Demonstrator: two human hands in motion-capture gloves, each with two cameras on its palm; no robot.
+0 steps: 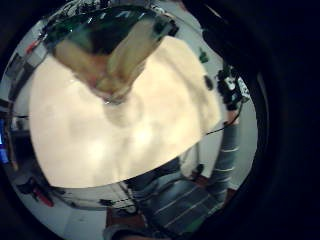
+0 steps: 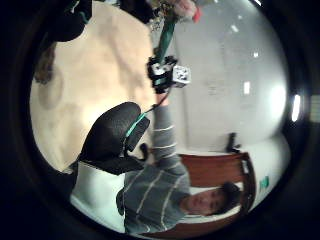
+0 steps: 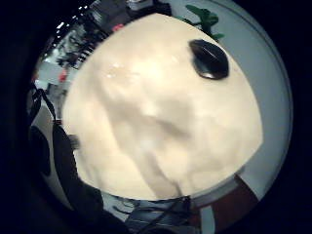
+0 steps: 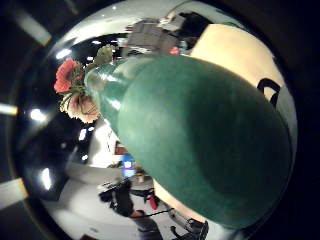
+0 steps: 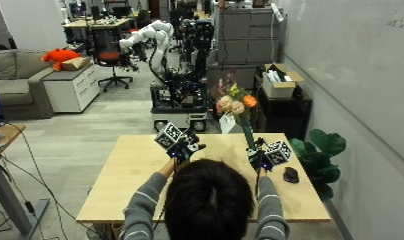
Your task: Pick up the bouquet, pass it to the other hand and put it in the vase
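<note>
Holding the bouquet (image 5: 236,107) upright by its green stem, the right hand (image 5: 260,159) should centre it over the glass vase (image 1: 112,55) gripped by the left hand (image 5: 181,148).

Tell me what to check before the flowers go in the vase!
1. Bouquet held: ok, the right hand grips its green wrap.
2. Flowers pointing up: ok, they stand above that hand.
3. Vase found: ok, a glass one close to the left hand.
4. Vase held steady: cannot tell.
5. Bouquet over the vase: not ok, they are apart.
6. Mouse out of the way: ok, off by the table edge.
</note>
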